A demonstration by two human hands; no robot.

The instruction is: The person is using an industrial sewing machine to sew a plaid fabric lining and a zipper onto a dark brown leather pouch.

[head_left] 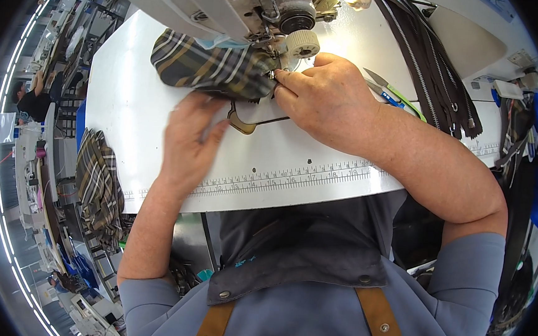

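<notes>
A piece of plaid fabric [195,63], dark with white and tan stripes, lies under the head of a sewing machine [193,6]. My left hand [190,140] is at the cloth's near edge, slightly blurred, its thumb apart from the fingers. Beside the needle area, my right hand [329,103] is closed, its fingertips pinched at the cloth's right end. What lies between those fingertips is hidden. A round white knob [302,44] sits just above them. Between my hands, a small tan-edged plate [242,123] shows on the machine bed.
Dark zippers [423,60] with metal teeth lie to the right of the machine. Scissors [378,77] and a green-handled tool [413,109] rest by my right wrist. A printed ruler [268,183] runs along the white table's front edge. More plaid fabric [96,181] hangs at left.
</notes>
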